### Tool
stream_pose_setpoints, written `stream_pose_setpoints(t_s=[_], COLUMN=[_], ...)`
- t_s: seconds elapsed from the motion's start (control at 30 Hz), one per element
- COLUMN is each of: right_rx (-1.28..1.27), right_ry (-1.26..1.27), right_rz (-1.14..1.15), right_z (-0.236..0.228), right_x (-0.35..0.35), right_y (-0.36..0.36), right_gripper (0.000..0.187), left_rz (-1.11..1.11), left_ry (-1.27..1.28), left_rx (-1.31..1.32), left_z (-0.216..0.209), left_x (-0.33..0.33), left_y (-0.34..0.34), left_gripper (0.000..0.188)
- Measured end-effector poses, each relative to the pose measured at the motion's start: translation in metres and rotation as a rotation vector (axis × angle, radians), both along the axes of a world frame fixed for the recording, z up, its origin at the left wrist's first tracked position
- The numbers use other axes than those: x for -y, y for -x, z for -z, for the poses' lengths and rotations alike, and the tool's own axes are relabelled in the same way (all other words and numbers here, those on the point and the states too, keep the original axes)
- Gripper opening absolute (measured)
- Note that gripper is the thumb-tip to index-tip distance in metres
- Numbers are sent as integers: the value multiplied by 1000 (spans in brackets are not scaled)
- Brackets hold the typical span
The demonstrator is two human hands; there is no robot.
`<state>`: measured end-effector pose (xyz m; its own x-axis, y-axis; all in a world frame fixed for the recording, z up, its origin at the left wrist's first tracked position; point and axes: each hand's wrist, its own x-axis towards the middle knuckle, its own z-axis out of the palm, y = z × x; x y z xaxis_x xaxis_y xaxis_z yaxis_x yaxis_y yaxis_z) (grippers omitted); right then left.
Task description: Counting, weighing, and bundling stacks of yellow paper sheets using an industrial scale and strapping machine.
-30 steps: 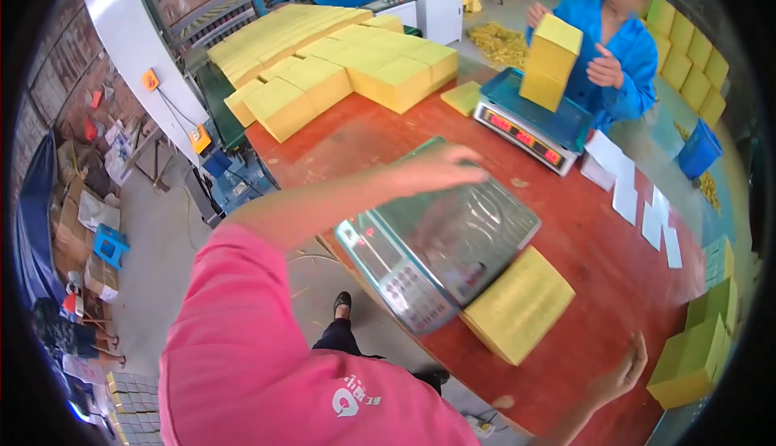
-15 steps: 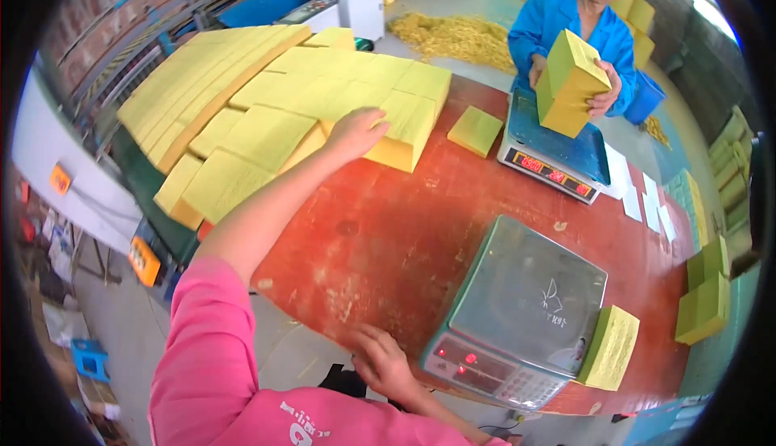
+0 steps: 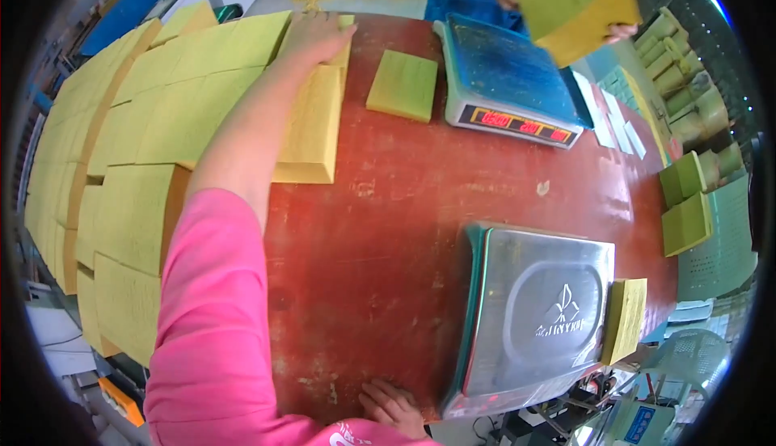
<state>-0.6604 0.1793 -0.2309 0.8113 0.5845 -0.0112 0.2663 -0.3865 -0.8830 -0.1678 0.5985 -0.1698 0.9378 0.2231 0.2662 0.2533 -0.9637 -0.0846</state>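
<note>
My left arm reaches away across rows of yellow paper stacks (image 3: 194,114). At their far right corner, my left hand (image 3: 317,38) rests on top of a stack, fingers spread over the paper and not closed round it. Near the front edge of the red table (image 3: 364,284), my right hand (image 3: 392,405) lies flat with its fingers out, holding nothing. To its right stands a weighing scale (image 3: 550,300) with a grey metal plate. A narrow yellow paper block (image 3: 625,321) leans against the scale's right side.
Across the table, a person in blue holds a large yellow block (image 3: 574,5) over a second scale (image 3: 513,58) with a lit red display. A thin yellow stack (image 3: 402,86) lies left of it. White paper slips (image 3: 618,118) and more yellow blocks (image 3: 685,203) are at the right.
The view has swung, shifting the table and scales within it. My left hand has moved along the stacks to the far corner. The other person's block has moved right, higher over the scale.
</note>
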Motion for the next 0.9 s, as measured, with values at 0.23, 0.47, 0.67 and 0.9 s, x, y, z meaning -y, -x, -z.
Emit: stream_pose_setpoints(t_s=[0.23, 0.47, 0.67, 0.9], right_rx=[381, 291, -1095, -1552], right_ry=[85, -273, -430, -901], right_rz=[-73, -18, -72, -101], right_z=[-13, -7, 8, 27], right_x=[-1, 12, 67, 69], right_y=[-17, -9, 66, 54], right_gripper=[29, 20, 28, 48], left_rz=[13, 93, 30, -171], left_ry=[61, 37, 28, 267], left_rx=[22, 84, 114, 193], left_z=[-2, -5, -7, -60], left_x=[77, 165, 224, 291], left_y=[85, 246, 355, 474], left_gripper=[63, 68, 70, 72])
